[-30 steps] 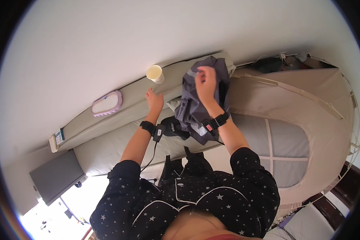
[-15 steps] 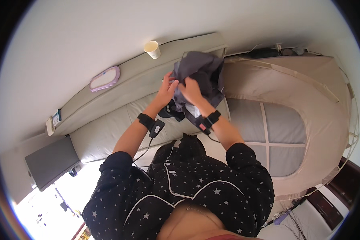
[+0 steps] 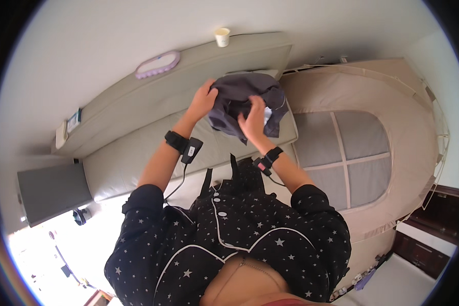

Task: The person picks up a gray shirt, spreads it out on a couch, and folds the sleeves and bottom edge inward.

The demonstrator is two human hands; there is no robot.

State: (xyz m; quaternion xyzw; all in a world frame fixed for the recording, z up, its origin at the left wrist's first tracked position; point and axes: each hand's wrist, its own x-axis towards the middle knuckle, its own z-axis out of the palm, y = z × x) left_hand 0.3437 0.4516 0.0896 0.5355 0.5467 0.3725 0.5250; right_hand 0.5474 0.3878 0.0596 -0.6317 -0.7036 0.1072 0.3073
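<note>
Grey garment [image 3: 245,99] bunched up between both hands, held in the air over the grey sofa seat [image 3: 137,153]. Left hand [image 3: 203,99] pinches its left edge, fingers closed on cloth; right hand [image 3: 252,120] grips the lower front fold. Paper cup [image 3: 222,36] sits on the sofa back, above the hands, well apart. Risk: loose hanging side could slip free or twist, since both grips are shallow edge pinches.

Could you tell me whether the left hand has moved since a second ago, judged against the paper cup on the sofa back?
Yes. The left hand left the sofa back below the paper cup and now grips the grey garment.
</note>
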